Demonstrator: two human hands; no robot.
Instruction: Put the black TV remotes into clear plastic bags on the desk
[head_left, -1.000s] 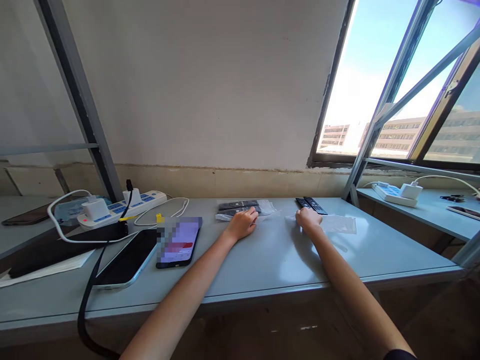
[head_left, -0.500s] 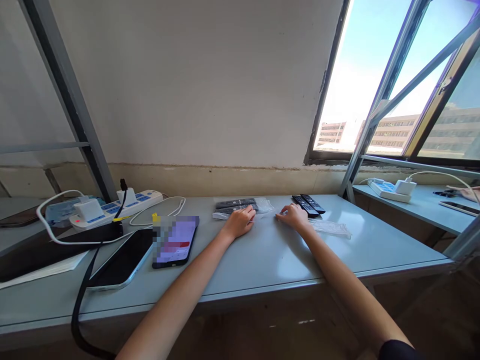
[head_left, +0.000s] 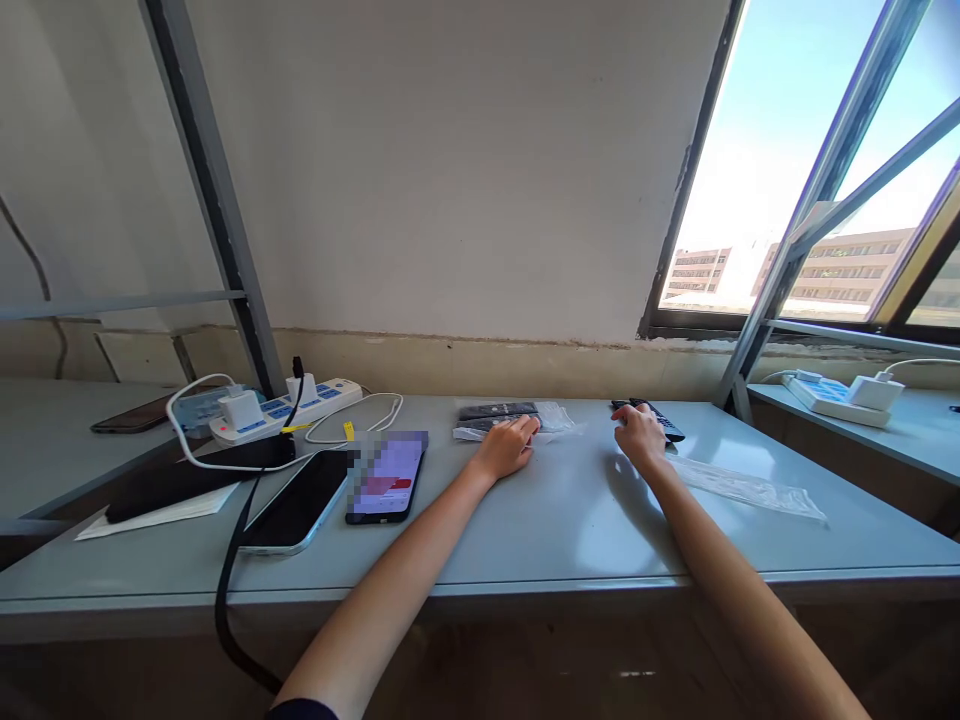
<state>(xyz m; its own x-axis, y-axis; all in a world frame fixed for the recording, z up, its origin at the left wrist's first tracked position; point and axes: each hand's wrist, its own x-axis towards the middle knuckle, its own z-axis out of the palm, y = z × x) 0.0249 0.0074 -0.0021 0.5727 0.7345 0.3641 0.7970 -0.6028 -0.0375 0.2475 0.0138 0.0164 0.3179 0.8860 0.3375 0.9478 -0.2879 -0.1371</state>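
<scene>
My left hand (head_left: 508,446) lies curled at the near edge of a clear plastic bag (head_left: 555,416) with black remote controls (head_left: 499,411) inside. Its fingers are bent down, and what they grip, if anything, is hidden. Farther right, my right hand (head_left: 639,436) is closed over the left part of a pair of unwrapped black remote controls (head_left: 667,424), covering much of them. Its fingertips point down, and I cannot make out what is between them. An empty clear plastic sleeve (head_left: 750,488) lies flat beside my right wrist.
Left on the table (head_left: 525,540) lie a lit phone (head_left: 388,480), a dark phone (head_left: 300,500) and a black case (head_left: 195,478). Behind them is a power strip (head_left: 330,396) with white chargers and looping cables. A metal bed frame post (head_left: 757,340) stands at the right.
The view has turned left. My right hand has moved right, from beside the unwrapped remote controls to over them. The empty sleeve is stretched farther right. My left hand stays by the bag.
</scene>
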